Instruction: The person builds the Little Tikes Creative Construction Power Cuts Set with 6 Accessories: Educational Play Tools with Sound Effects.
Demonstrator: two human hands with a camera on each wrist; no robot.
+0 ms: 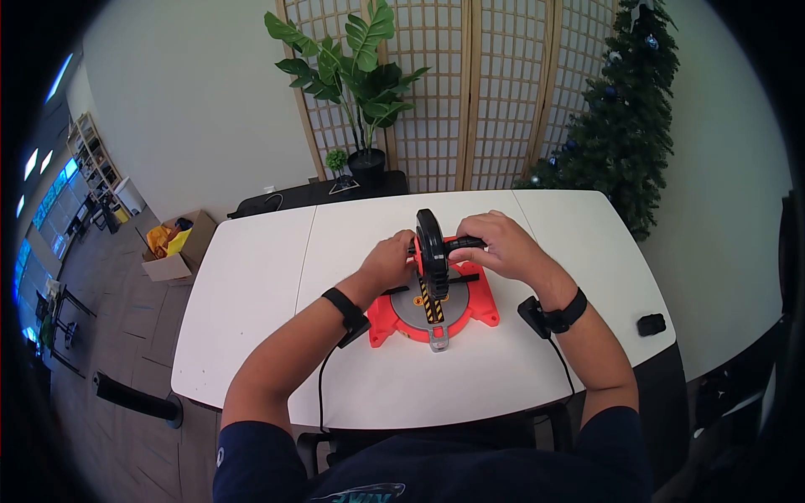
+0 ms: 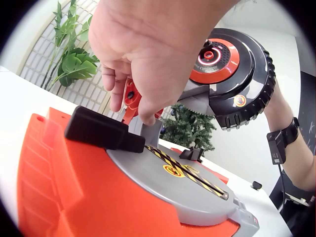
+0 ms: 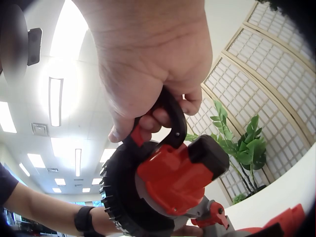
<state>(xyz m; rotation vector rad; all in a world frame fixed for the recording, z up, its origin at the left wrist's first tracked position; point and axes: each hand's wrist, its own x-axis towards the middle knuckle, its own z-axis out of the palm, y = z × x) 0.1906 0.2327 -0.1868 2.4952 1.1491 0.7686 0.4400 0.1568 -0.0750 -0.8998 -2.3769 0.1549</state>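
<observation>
A toy miter saw stands on the white table, with a red base (image 1: 482,306) and a grey round turntable (image 1: 402,312). Its black blade guard (image 1: 431,243) is raised above the turntable, upright in the head view. My right hand (image 1: 506,243) grips the black loop handle (image 3: 177,118), fingers curled through it. At the saw's back left, my left hand (image 1: 387,267) holds the rear of the saw arm by the red hinge (image 2: 132,98), thumb low beside it; some of its fingers are hidden. Black fence pieces (image 2: 101,131) and a yellow-black striped strip (image 2: 185,170) lie on the base.
The white table (image 1: 251,335) surrounds the saw. A small black object (image 1: 651,324) lies near its right edge. Behind stand a potted plant (image 1: 366,163), a folding screen (image 1: 432,126) and a decorated tree (image 1: 625,126). An open cardboard box (image 1: 197,243) sits on the floor at left.
</observation>
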